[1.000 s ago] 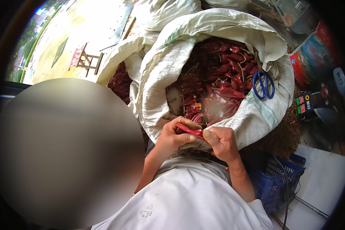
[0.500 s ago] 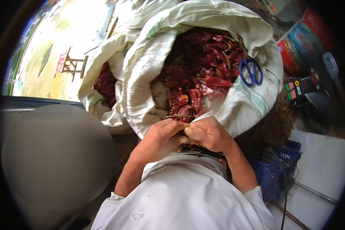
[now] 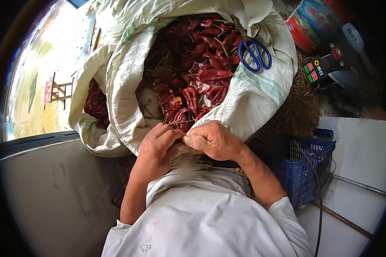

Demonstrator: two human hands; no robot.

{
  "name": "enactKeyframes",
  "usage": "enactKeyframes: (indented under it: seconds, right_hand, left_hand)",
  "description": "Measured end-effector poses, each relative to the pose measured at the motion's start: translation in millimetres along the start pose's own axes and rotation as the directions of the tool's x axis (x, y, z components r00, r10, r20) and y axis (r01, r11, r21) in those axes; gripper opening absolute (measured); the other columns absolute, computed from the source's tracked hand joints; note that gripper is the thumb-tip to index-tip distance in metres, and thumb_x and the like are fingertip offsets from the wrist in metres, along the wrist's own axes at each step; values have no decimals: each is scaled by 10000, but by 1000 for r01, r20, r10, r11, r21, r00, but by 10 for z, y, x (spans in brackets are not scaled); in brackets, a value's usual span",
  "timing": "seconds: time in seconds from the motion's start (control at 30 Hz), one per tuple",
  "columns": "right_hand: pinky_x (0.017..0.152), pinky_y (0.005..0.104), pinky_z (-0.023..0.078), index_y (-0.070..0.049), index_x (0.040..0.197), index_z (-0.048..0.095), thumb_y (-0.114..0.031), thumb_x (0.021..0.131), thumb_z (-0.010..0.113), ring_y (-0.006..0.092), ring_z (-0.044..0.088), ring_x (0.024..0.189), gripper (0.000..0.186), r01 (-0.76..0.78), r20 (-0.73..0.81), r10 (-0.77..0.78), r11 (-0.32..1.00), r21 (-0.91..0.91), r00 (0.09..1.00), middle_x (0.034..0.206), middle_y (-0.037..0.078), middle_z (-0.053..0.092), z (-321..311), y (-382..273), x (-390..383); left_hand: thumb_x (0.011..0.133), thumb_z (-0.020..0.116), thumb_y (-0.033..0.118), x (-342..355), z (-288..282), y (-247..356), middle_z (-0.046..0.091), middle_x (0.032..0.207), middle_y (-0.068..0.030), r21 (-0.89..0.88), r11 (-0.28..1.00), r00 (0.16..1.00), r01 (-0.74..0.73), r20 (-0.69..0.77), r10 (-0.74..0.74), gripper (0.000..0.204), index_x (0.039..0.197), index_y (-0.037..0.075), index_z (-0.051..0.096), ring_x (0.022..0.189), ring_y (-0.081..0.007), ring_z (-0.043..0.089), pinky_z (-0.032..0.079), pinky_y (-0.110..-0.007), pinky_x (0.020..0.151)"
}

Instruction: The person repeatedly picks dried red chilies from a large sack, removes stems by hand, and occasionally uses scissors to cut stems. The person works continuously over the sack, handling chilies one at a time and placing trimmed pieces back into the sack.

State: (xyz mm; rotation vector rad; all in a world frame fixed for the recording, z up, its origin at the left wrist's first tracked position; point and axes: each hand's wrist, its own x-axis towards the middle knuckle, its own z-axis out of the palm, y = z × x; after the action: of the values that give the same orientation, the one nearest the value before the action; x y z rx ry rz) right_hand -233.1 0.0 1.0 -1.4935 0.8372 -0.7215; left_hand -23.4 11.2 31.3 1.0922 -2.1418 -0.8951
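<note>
Many glossy red chillies [image 3: 214, 75] remain in the white woven sack [image 3: 261, 94]. Left hand [image 3: 155, 145] and right hand [image 3: 214, 139] curl together, contents hidden.

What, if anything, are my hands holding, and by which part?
It can't be told: your left hand and right hand are close together, their fingers hiding anything between.

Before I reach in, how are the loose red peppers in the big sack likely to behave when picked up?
The peppers look shrivelled, so they are probably light for their size. Their creased, thin-looking skins may crack if squeezed hard. Their glossy shine suggests they could be a little slippery in the fingers.
</note>
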Motion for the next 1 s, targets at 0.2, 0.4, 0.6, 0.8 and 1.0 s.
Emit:
enactKeyframes:
  seconds: [0.2, 0.4, 0.6, 0.8, 1.0]
  right_hand:
    - [464, 383, 419, -30, 625, 495, -137, 869, 629, 241, 545, 475, 298, 262, -145, -367, 843, -470, 919, 552, 140, 486, 89, -29, 15]
    - [466, 369, 442, -69, 631, 481, -168, 902, 634, 219, 552, 491, 326, 195, -240, -471, 701, -686, 849, 559, 64, 503, 181, -181, 116]
    - [485, 179, 310, -32, 988, 600, -403, 1033, 533, 11, 383, 559, 380, 55, -315, 168, 805, 591, 934, 687, -34, 471, 129, -47, 60]
    - [601, 216, 384, -13, 1242, 569, -564, 1029, 414, 62, 459, 698, 611, 306, -470, 60, 685, 661, 880, 879, 0, 527, 312, 64, 217]
    - [666, 281, 421, -57, 1073, 602, -483, 1044, 462, 106, 478, 679, 450, 463, -561, 356, 328, 824, 747, 772, -10, 537, 178, 106, 579]
  left_hand:
    - [720, 668, -57, -15, 155, 46, 574, 831, -136, 170, 985, 992, 5, -125, 16, 286, 990, 9, 602, 753, -345, 539, 443, -446, 671]
    - [758, 676, -60, 25, 245, 7, 575, 773, -105, 262, 962, 937, 82, -348, 14, 212, 954, -5, 619, 716, -265, 565, 455, -371, 633]
    - [944, 673, 64, -70, 243, -128, 600, 848, 41, -750, 615, 773, 242, -234, -590, 107, 1020, 7, 623, 750, -28, 520, 416, -185, 670]
    - [977, 631, 117, -31, 300, -192, 612, 874, 12, -842, 517, 750, 153, -242, -616, 142, 1066, 17, 584, 749, -49, 549, 462, -208, 695]
    - [1026, 533, 138, -58, 349, -286, 636, 886, -82, -905, 405, 783, 130, -157, -602, 109, 1012, 30, 524, 769, -135, 618, 513, -287, 705]
